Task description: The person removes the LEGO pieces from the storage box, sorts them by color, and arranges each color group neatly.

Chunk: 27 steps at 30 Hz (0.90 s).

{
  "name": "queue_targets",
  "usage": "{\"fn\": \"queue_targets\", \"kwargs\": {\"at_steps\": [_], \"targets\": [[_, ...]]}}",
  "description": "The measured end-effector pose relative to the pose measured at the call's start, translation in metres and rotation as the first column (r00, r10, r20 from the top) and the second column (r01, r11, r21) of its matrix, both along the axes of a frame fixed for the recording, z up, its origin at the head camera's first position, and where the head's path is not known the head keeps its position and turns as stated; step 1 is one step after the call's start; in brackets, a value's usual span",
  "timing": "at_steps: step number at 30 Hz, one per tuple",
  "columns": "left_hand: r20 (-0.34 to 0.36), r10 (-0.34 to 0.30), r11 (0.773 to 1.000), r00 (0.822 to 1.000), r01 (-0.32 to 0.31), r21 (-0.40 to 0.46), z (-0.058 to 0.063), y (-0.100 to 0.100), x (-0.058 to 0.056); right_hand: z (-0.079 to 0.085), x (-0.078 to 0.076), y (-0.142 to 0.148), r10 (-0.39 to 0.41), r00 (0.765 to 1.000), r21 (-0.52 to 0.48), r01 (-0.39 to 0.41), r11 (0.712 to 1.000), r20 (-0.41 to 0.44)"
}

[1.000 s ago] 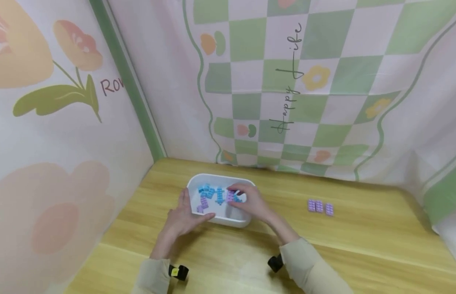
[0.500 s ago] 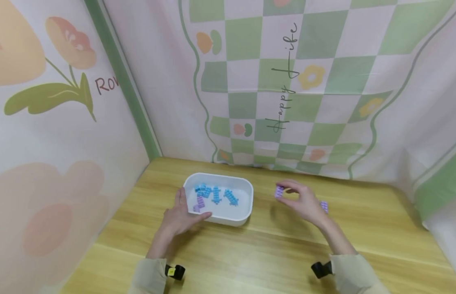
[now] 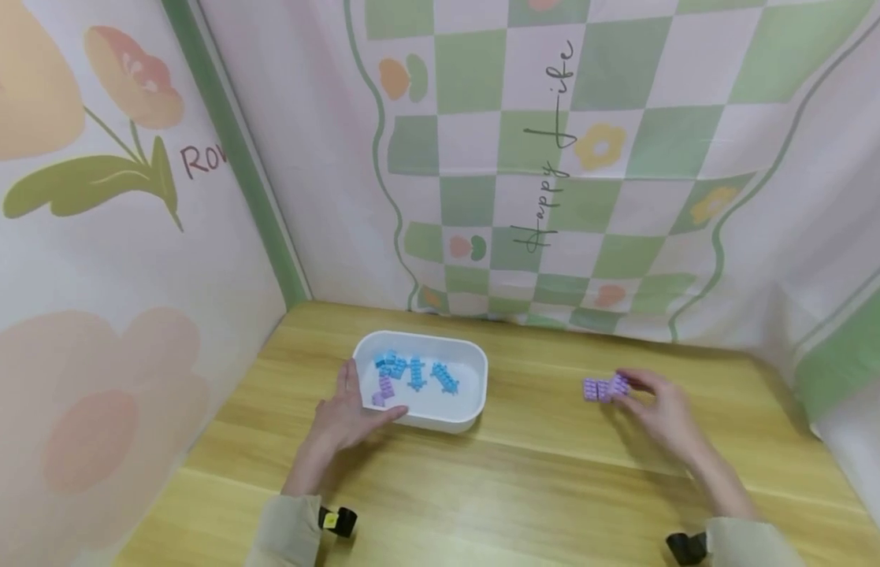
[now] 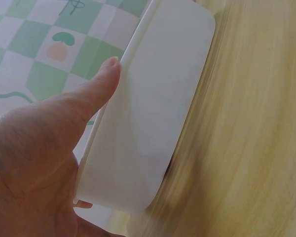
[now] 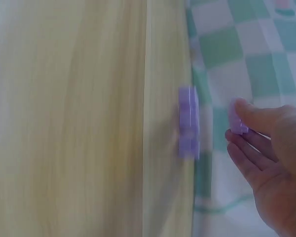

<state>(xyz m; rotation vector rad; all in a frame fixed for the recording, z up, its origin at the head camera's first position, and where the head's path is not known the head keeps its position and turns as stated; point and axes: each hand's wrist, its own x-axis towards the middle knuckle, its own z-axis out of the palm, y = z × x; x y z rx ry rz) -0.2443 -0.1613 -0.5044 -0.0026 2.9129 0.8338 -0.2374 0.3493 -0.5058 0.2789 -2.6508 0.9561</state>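
In the head view, a white plastic bin (image 3: 447, 426) holds several light-blue and purple toy building bricks. My left hand (image 3: 343, 421) rests against its near-left corner, fingers along the left side and thumb (image 4: 101, 89) extended to the near rim. My right hand (image 3: 661, 409) pinches a purple building brick (image 3: 619, 384) between thumb and fingers. Just left of it lie two more purple bricks (image 3: 597, 390) side by side on the table. The right wrist view shows the held brick (image 5: 235, 117) raised apart from a purple row (image 5: 188, 123).
The wooden table (image 3: 454, 504) runs back to a checkered curtain (image 3: 539, 268). A white flowered curtain (image 3: 128, 354) hangs along its left side. Inside the bin, blue bricks (image 3: 416, 373) lie left and centre, with purple ones (image 3: 386, 386) near the left corner.
My right hand has moved from inside the bin rightward, carrying a purple brick to the other purple bricks on the table. My left hand has stayed at the bin.
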Motion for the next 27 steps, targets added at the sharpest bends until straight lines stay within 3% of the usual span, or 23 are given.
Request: {"fn": "queue_targets", "kwargs": {"at_steps": [4, 8, 11, 18, 27], "targets": [[0.005, 0.002, 1.0, 1.0, -0.002, 0.004, -0.003, -0.001, -0.003, -0.001, 0.002, 0.028, -0.031, 0.999, 0.049, 0.03, 0.998, 0.011], [0.005, 0.005, 1.0, 1.0, -0.005, 0.015, -0.01, -0.002, -0.004, -0.007, 0.004, 0.049, -0.025, 1.0, 0.115, 0.024, 0.993, 0.009], [-0.011, 0.006, 1.0, 1.0, -0.005, 0.019, -0.009, -0.001, -0.003, -0.012, 0.005, 0.057, -0.015, 1.0, 0.164, 0.015, 0.986, -0.006], [-0.004, 0.013, 1.0, 1.0, -0.012, 0.01, -0.002, 0.0, 0.0, -0.017, 0.005, 0.056, -0.031, 0.999, 0.22, 0.026, 0.975, 0.021], [0.001, 0.01, 1.0, 1.0, -0.01, 0.004, -0.002, 0.0, 0.0, -0.022, 0.0, 0.05, 0.0, 0.999, 0.232, -0.011, 0.973, 0.047]]}}
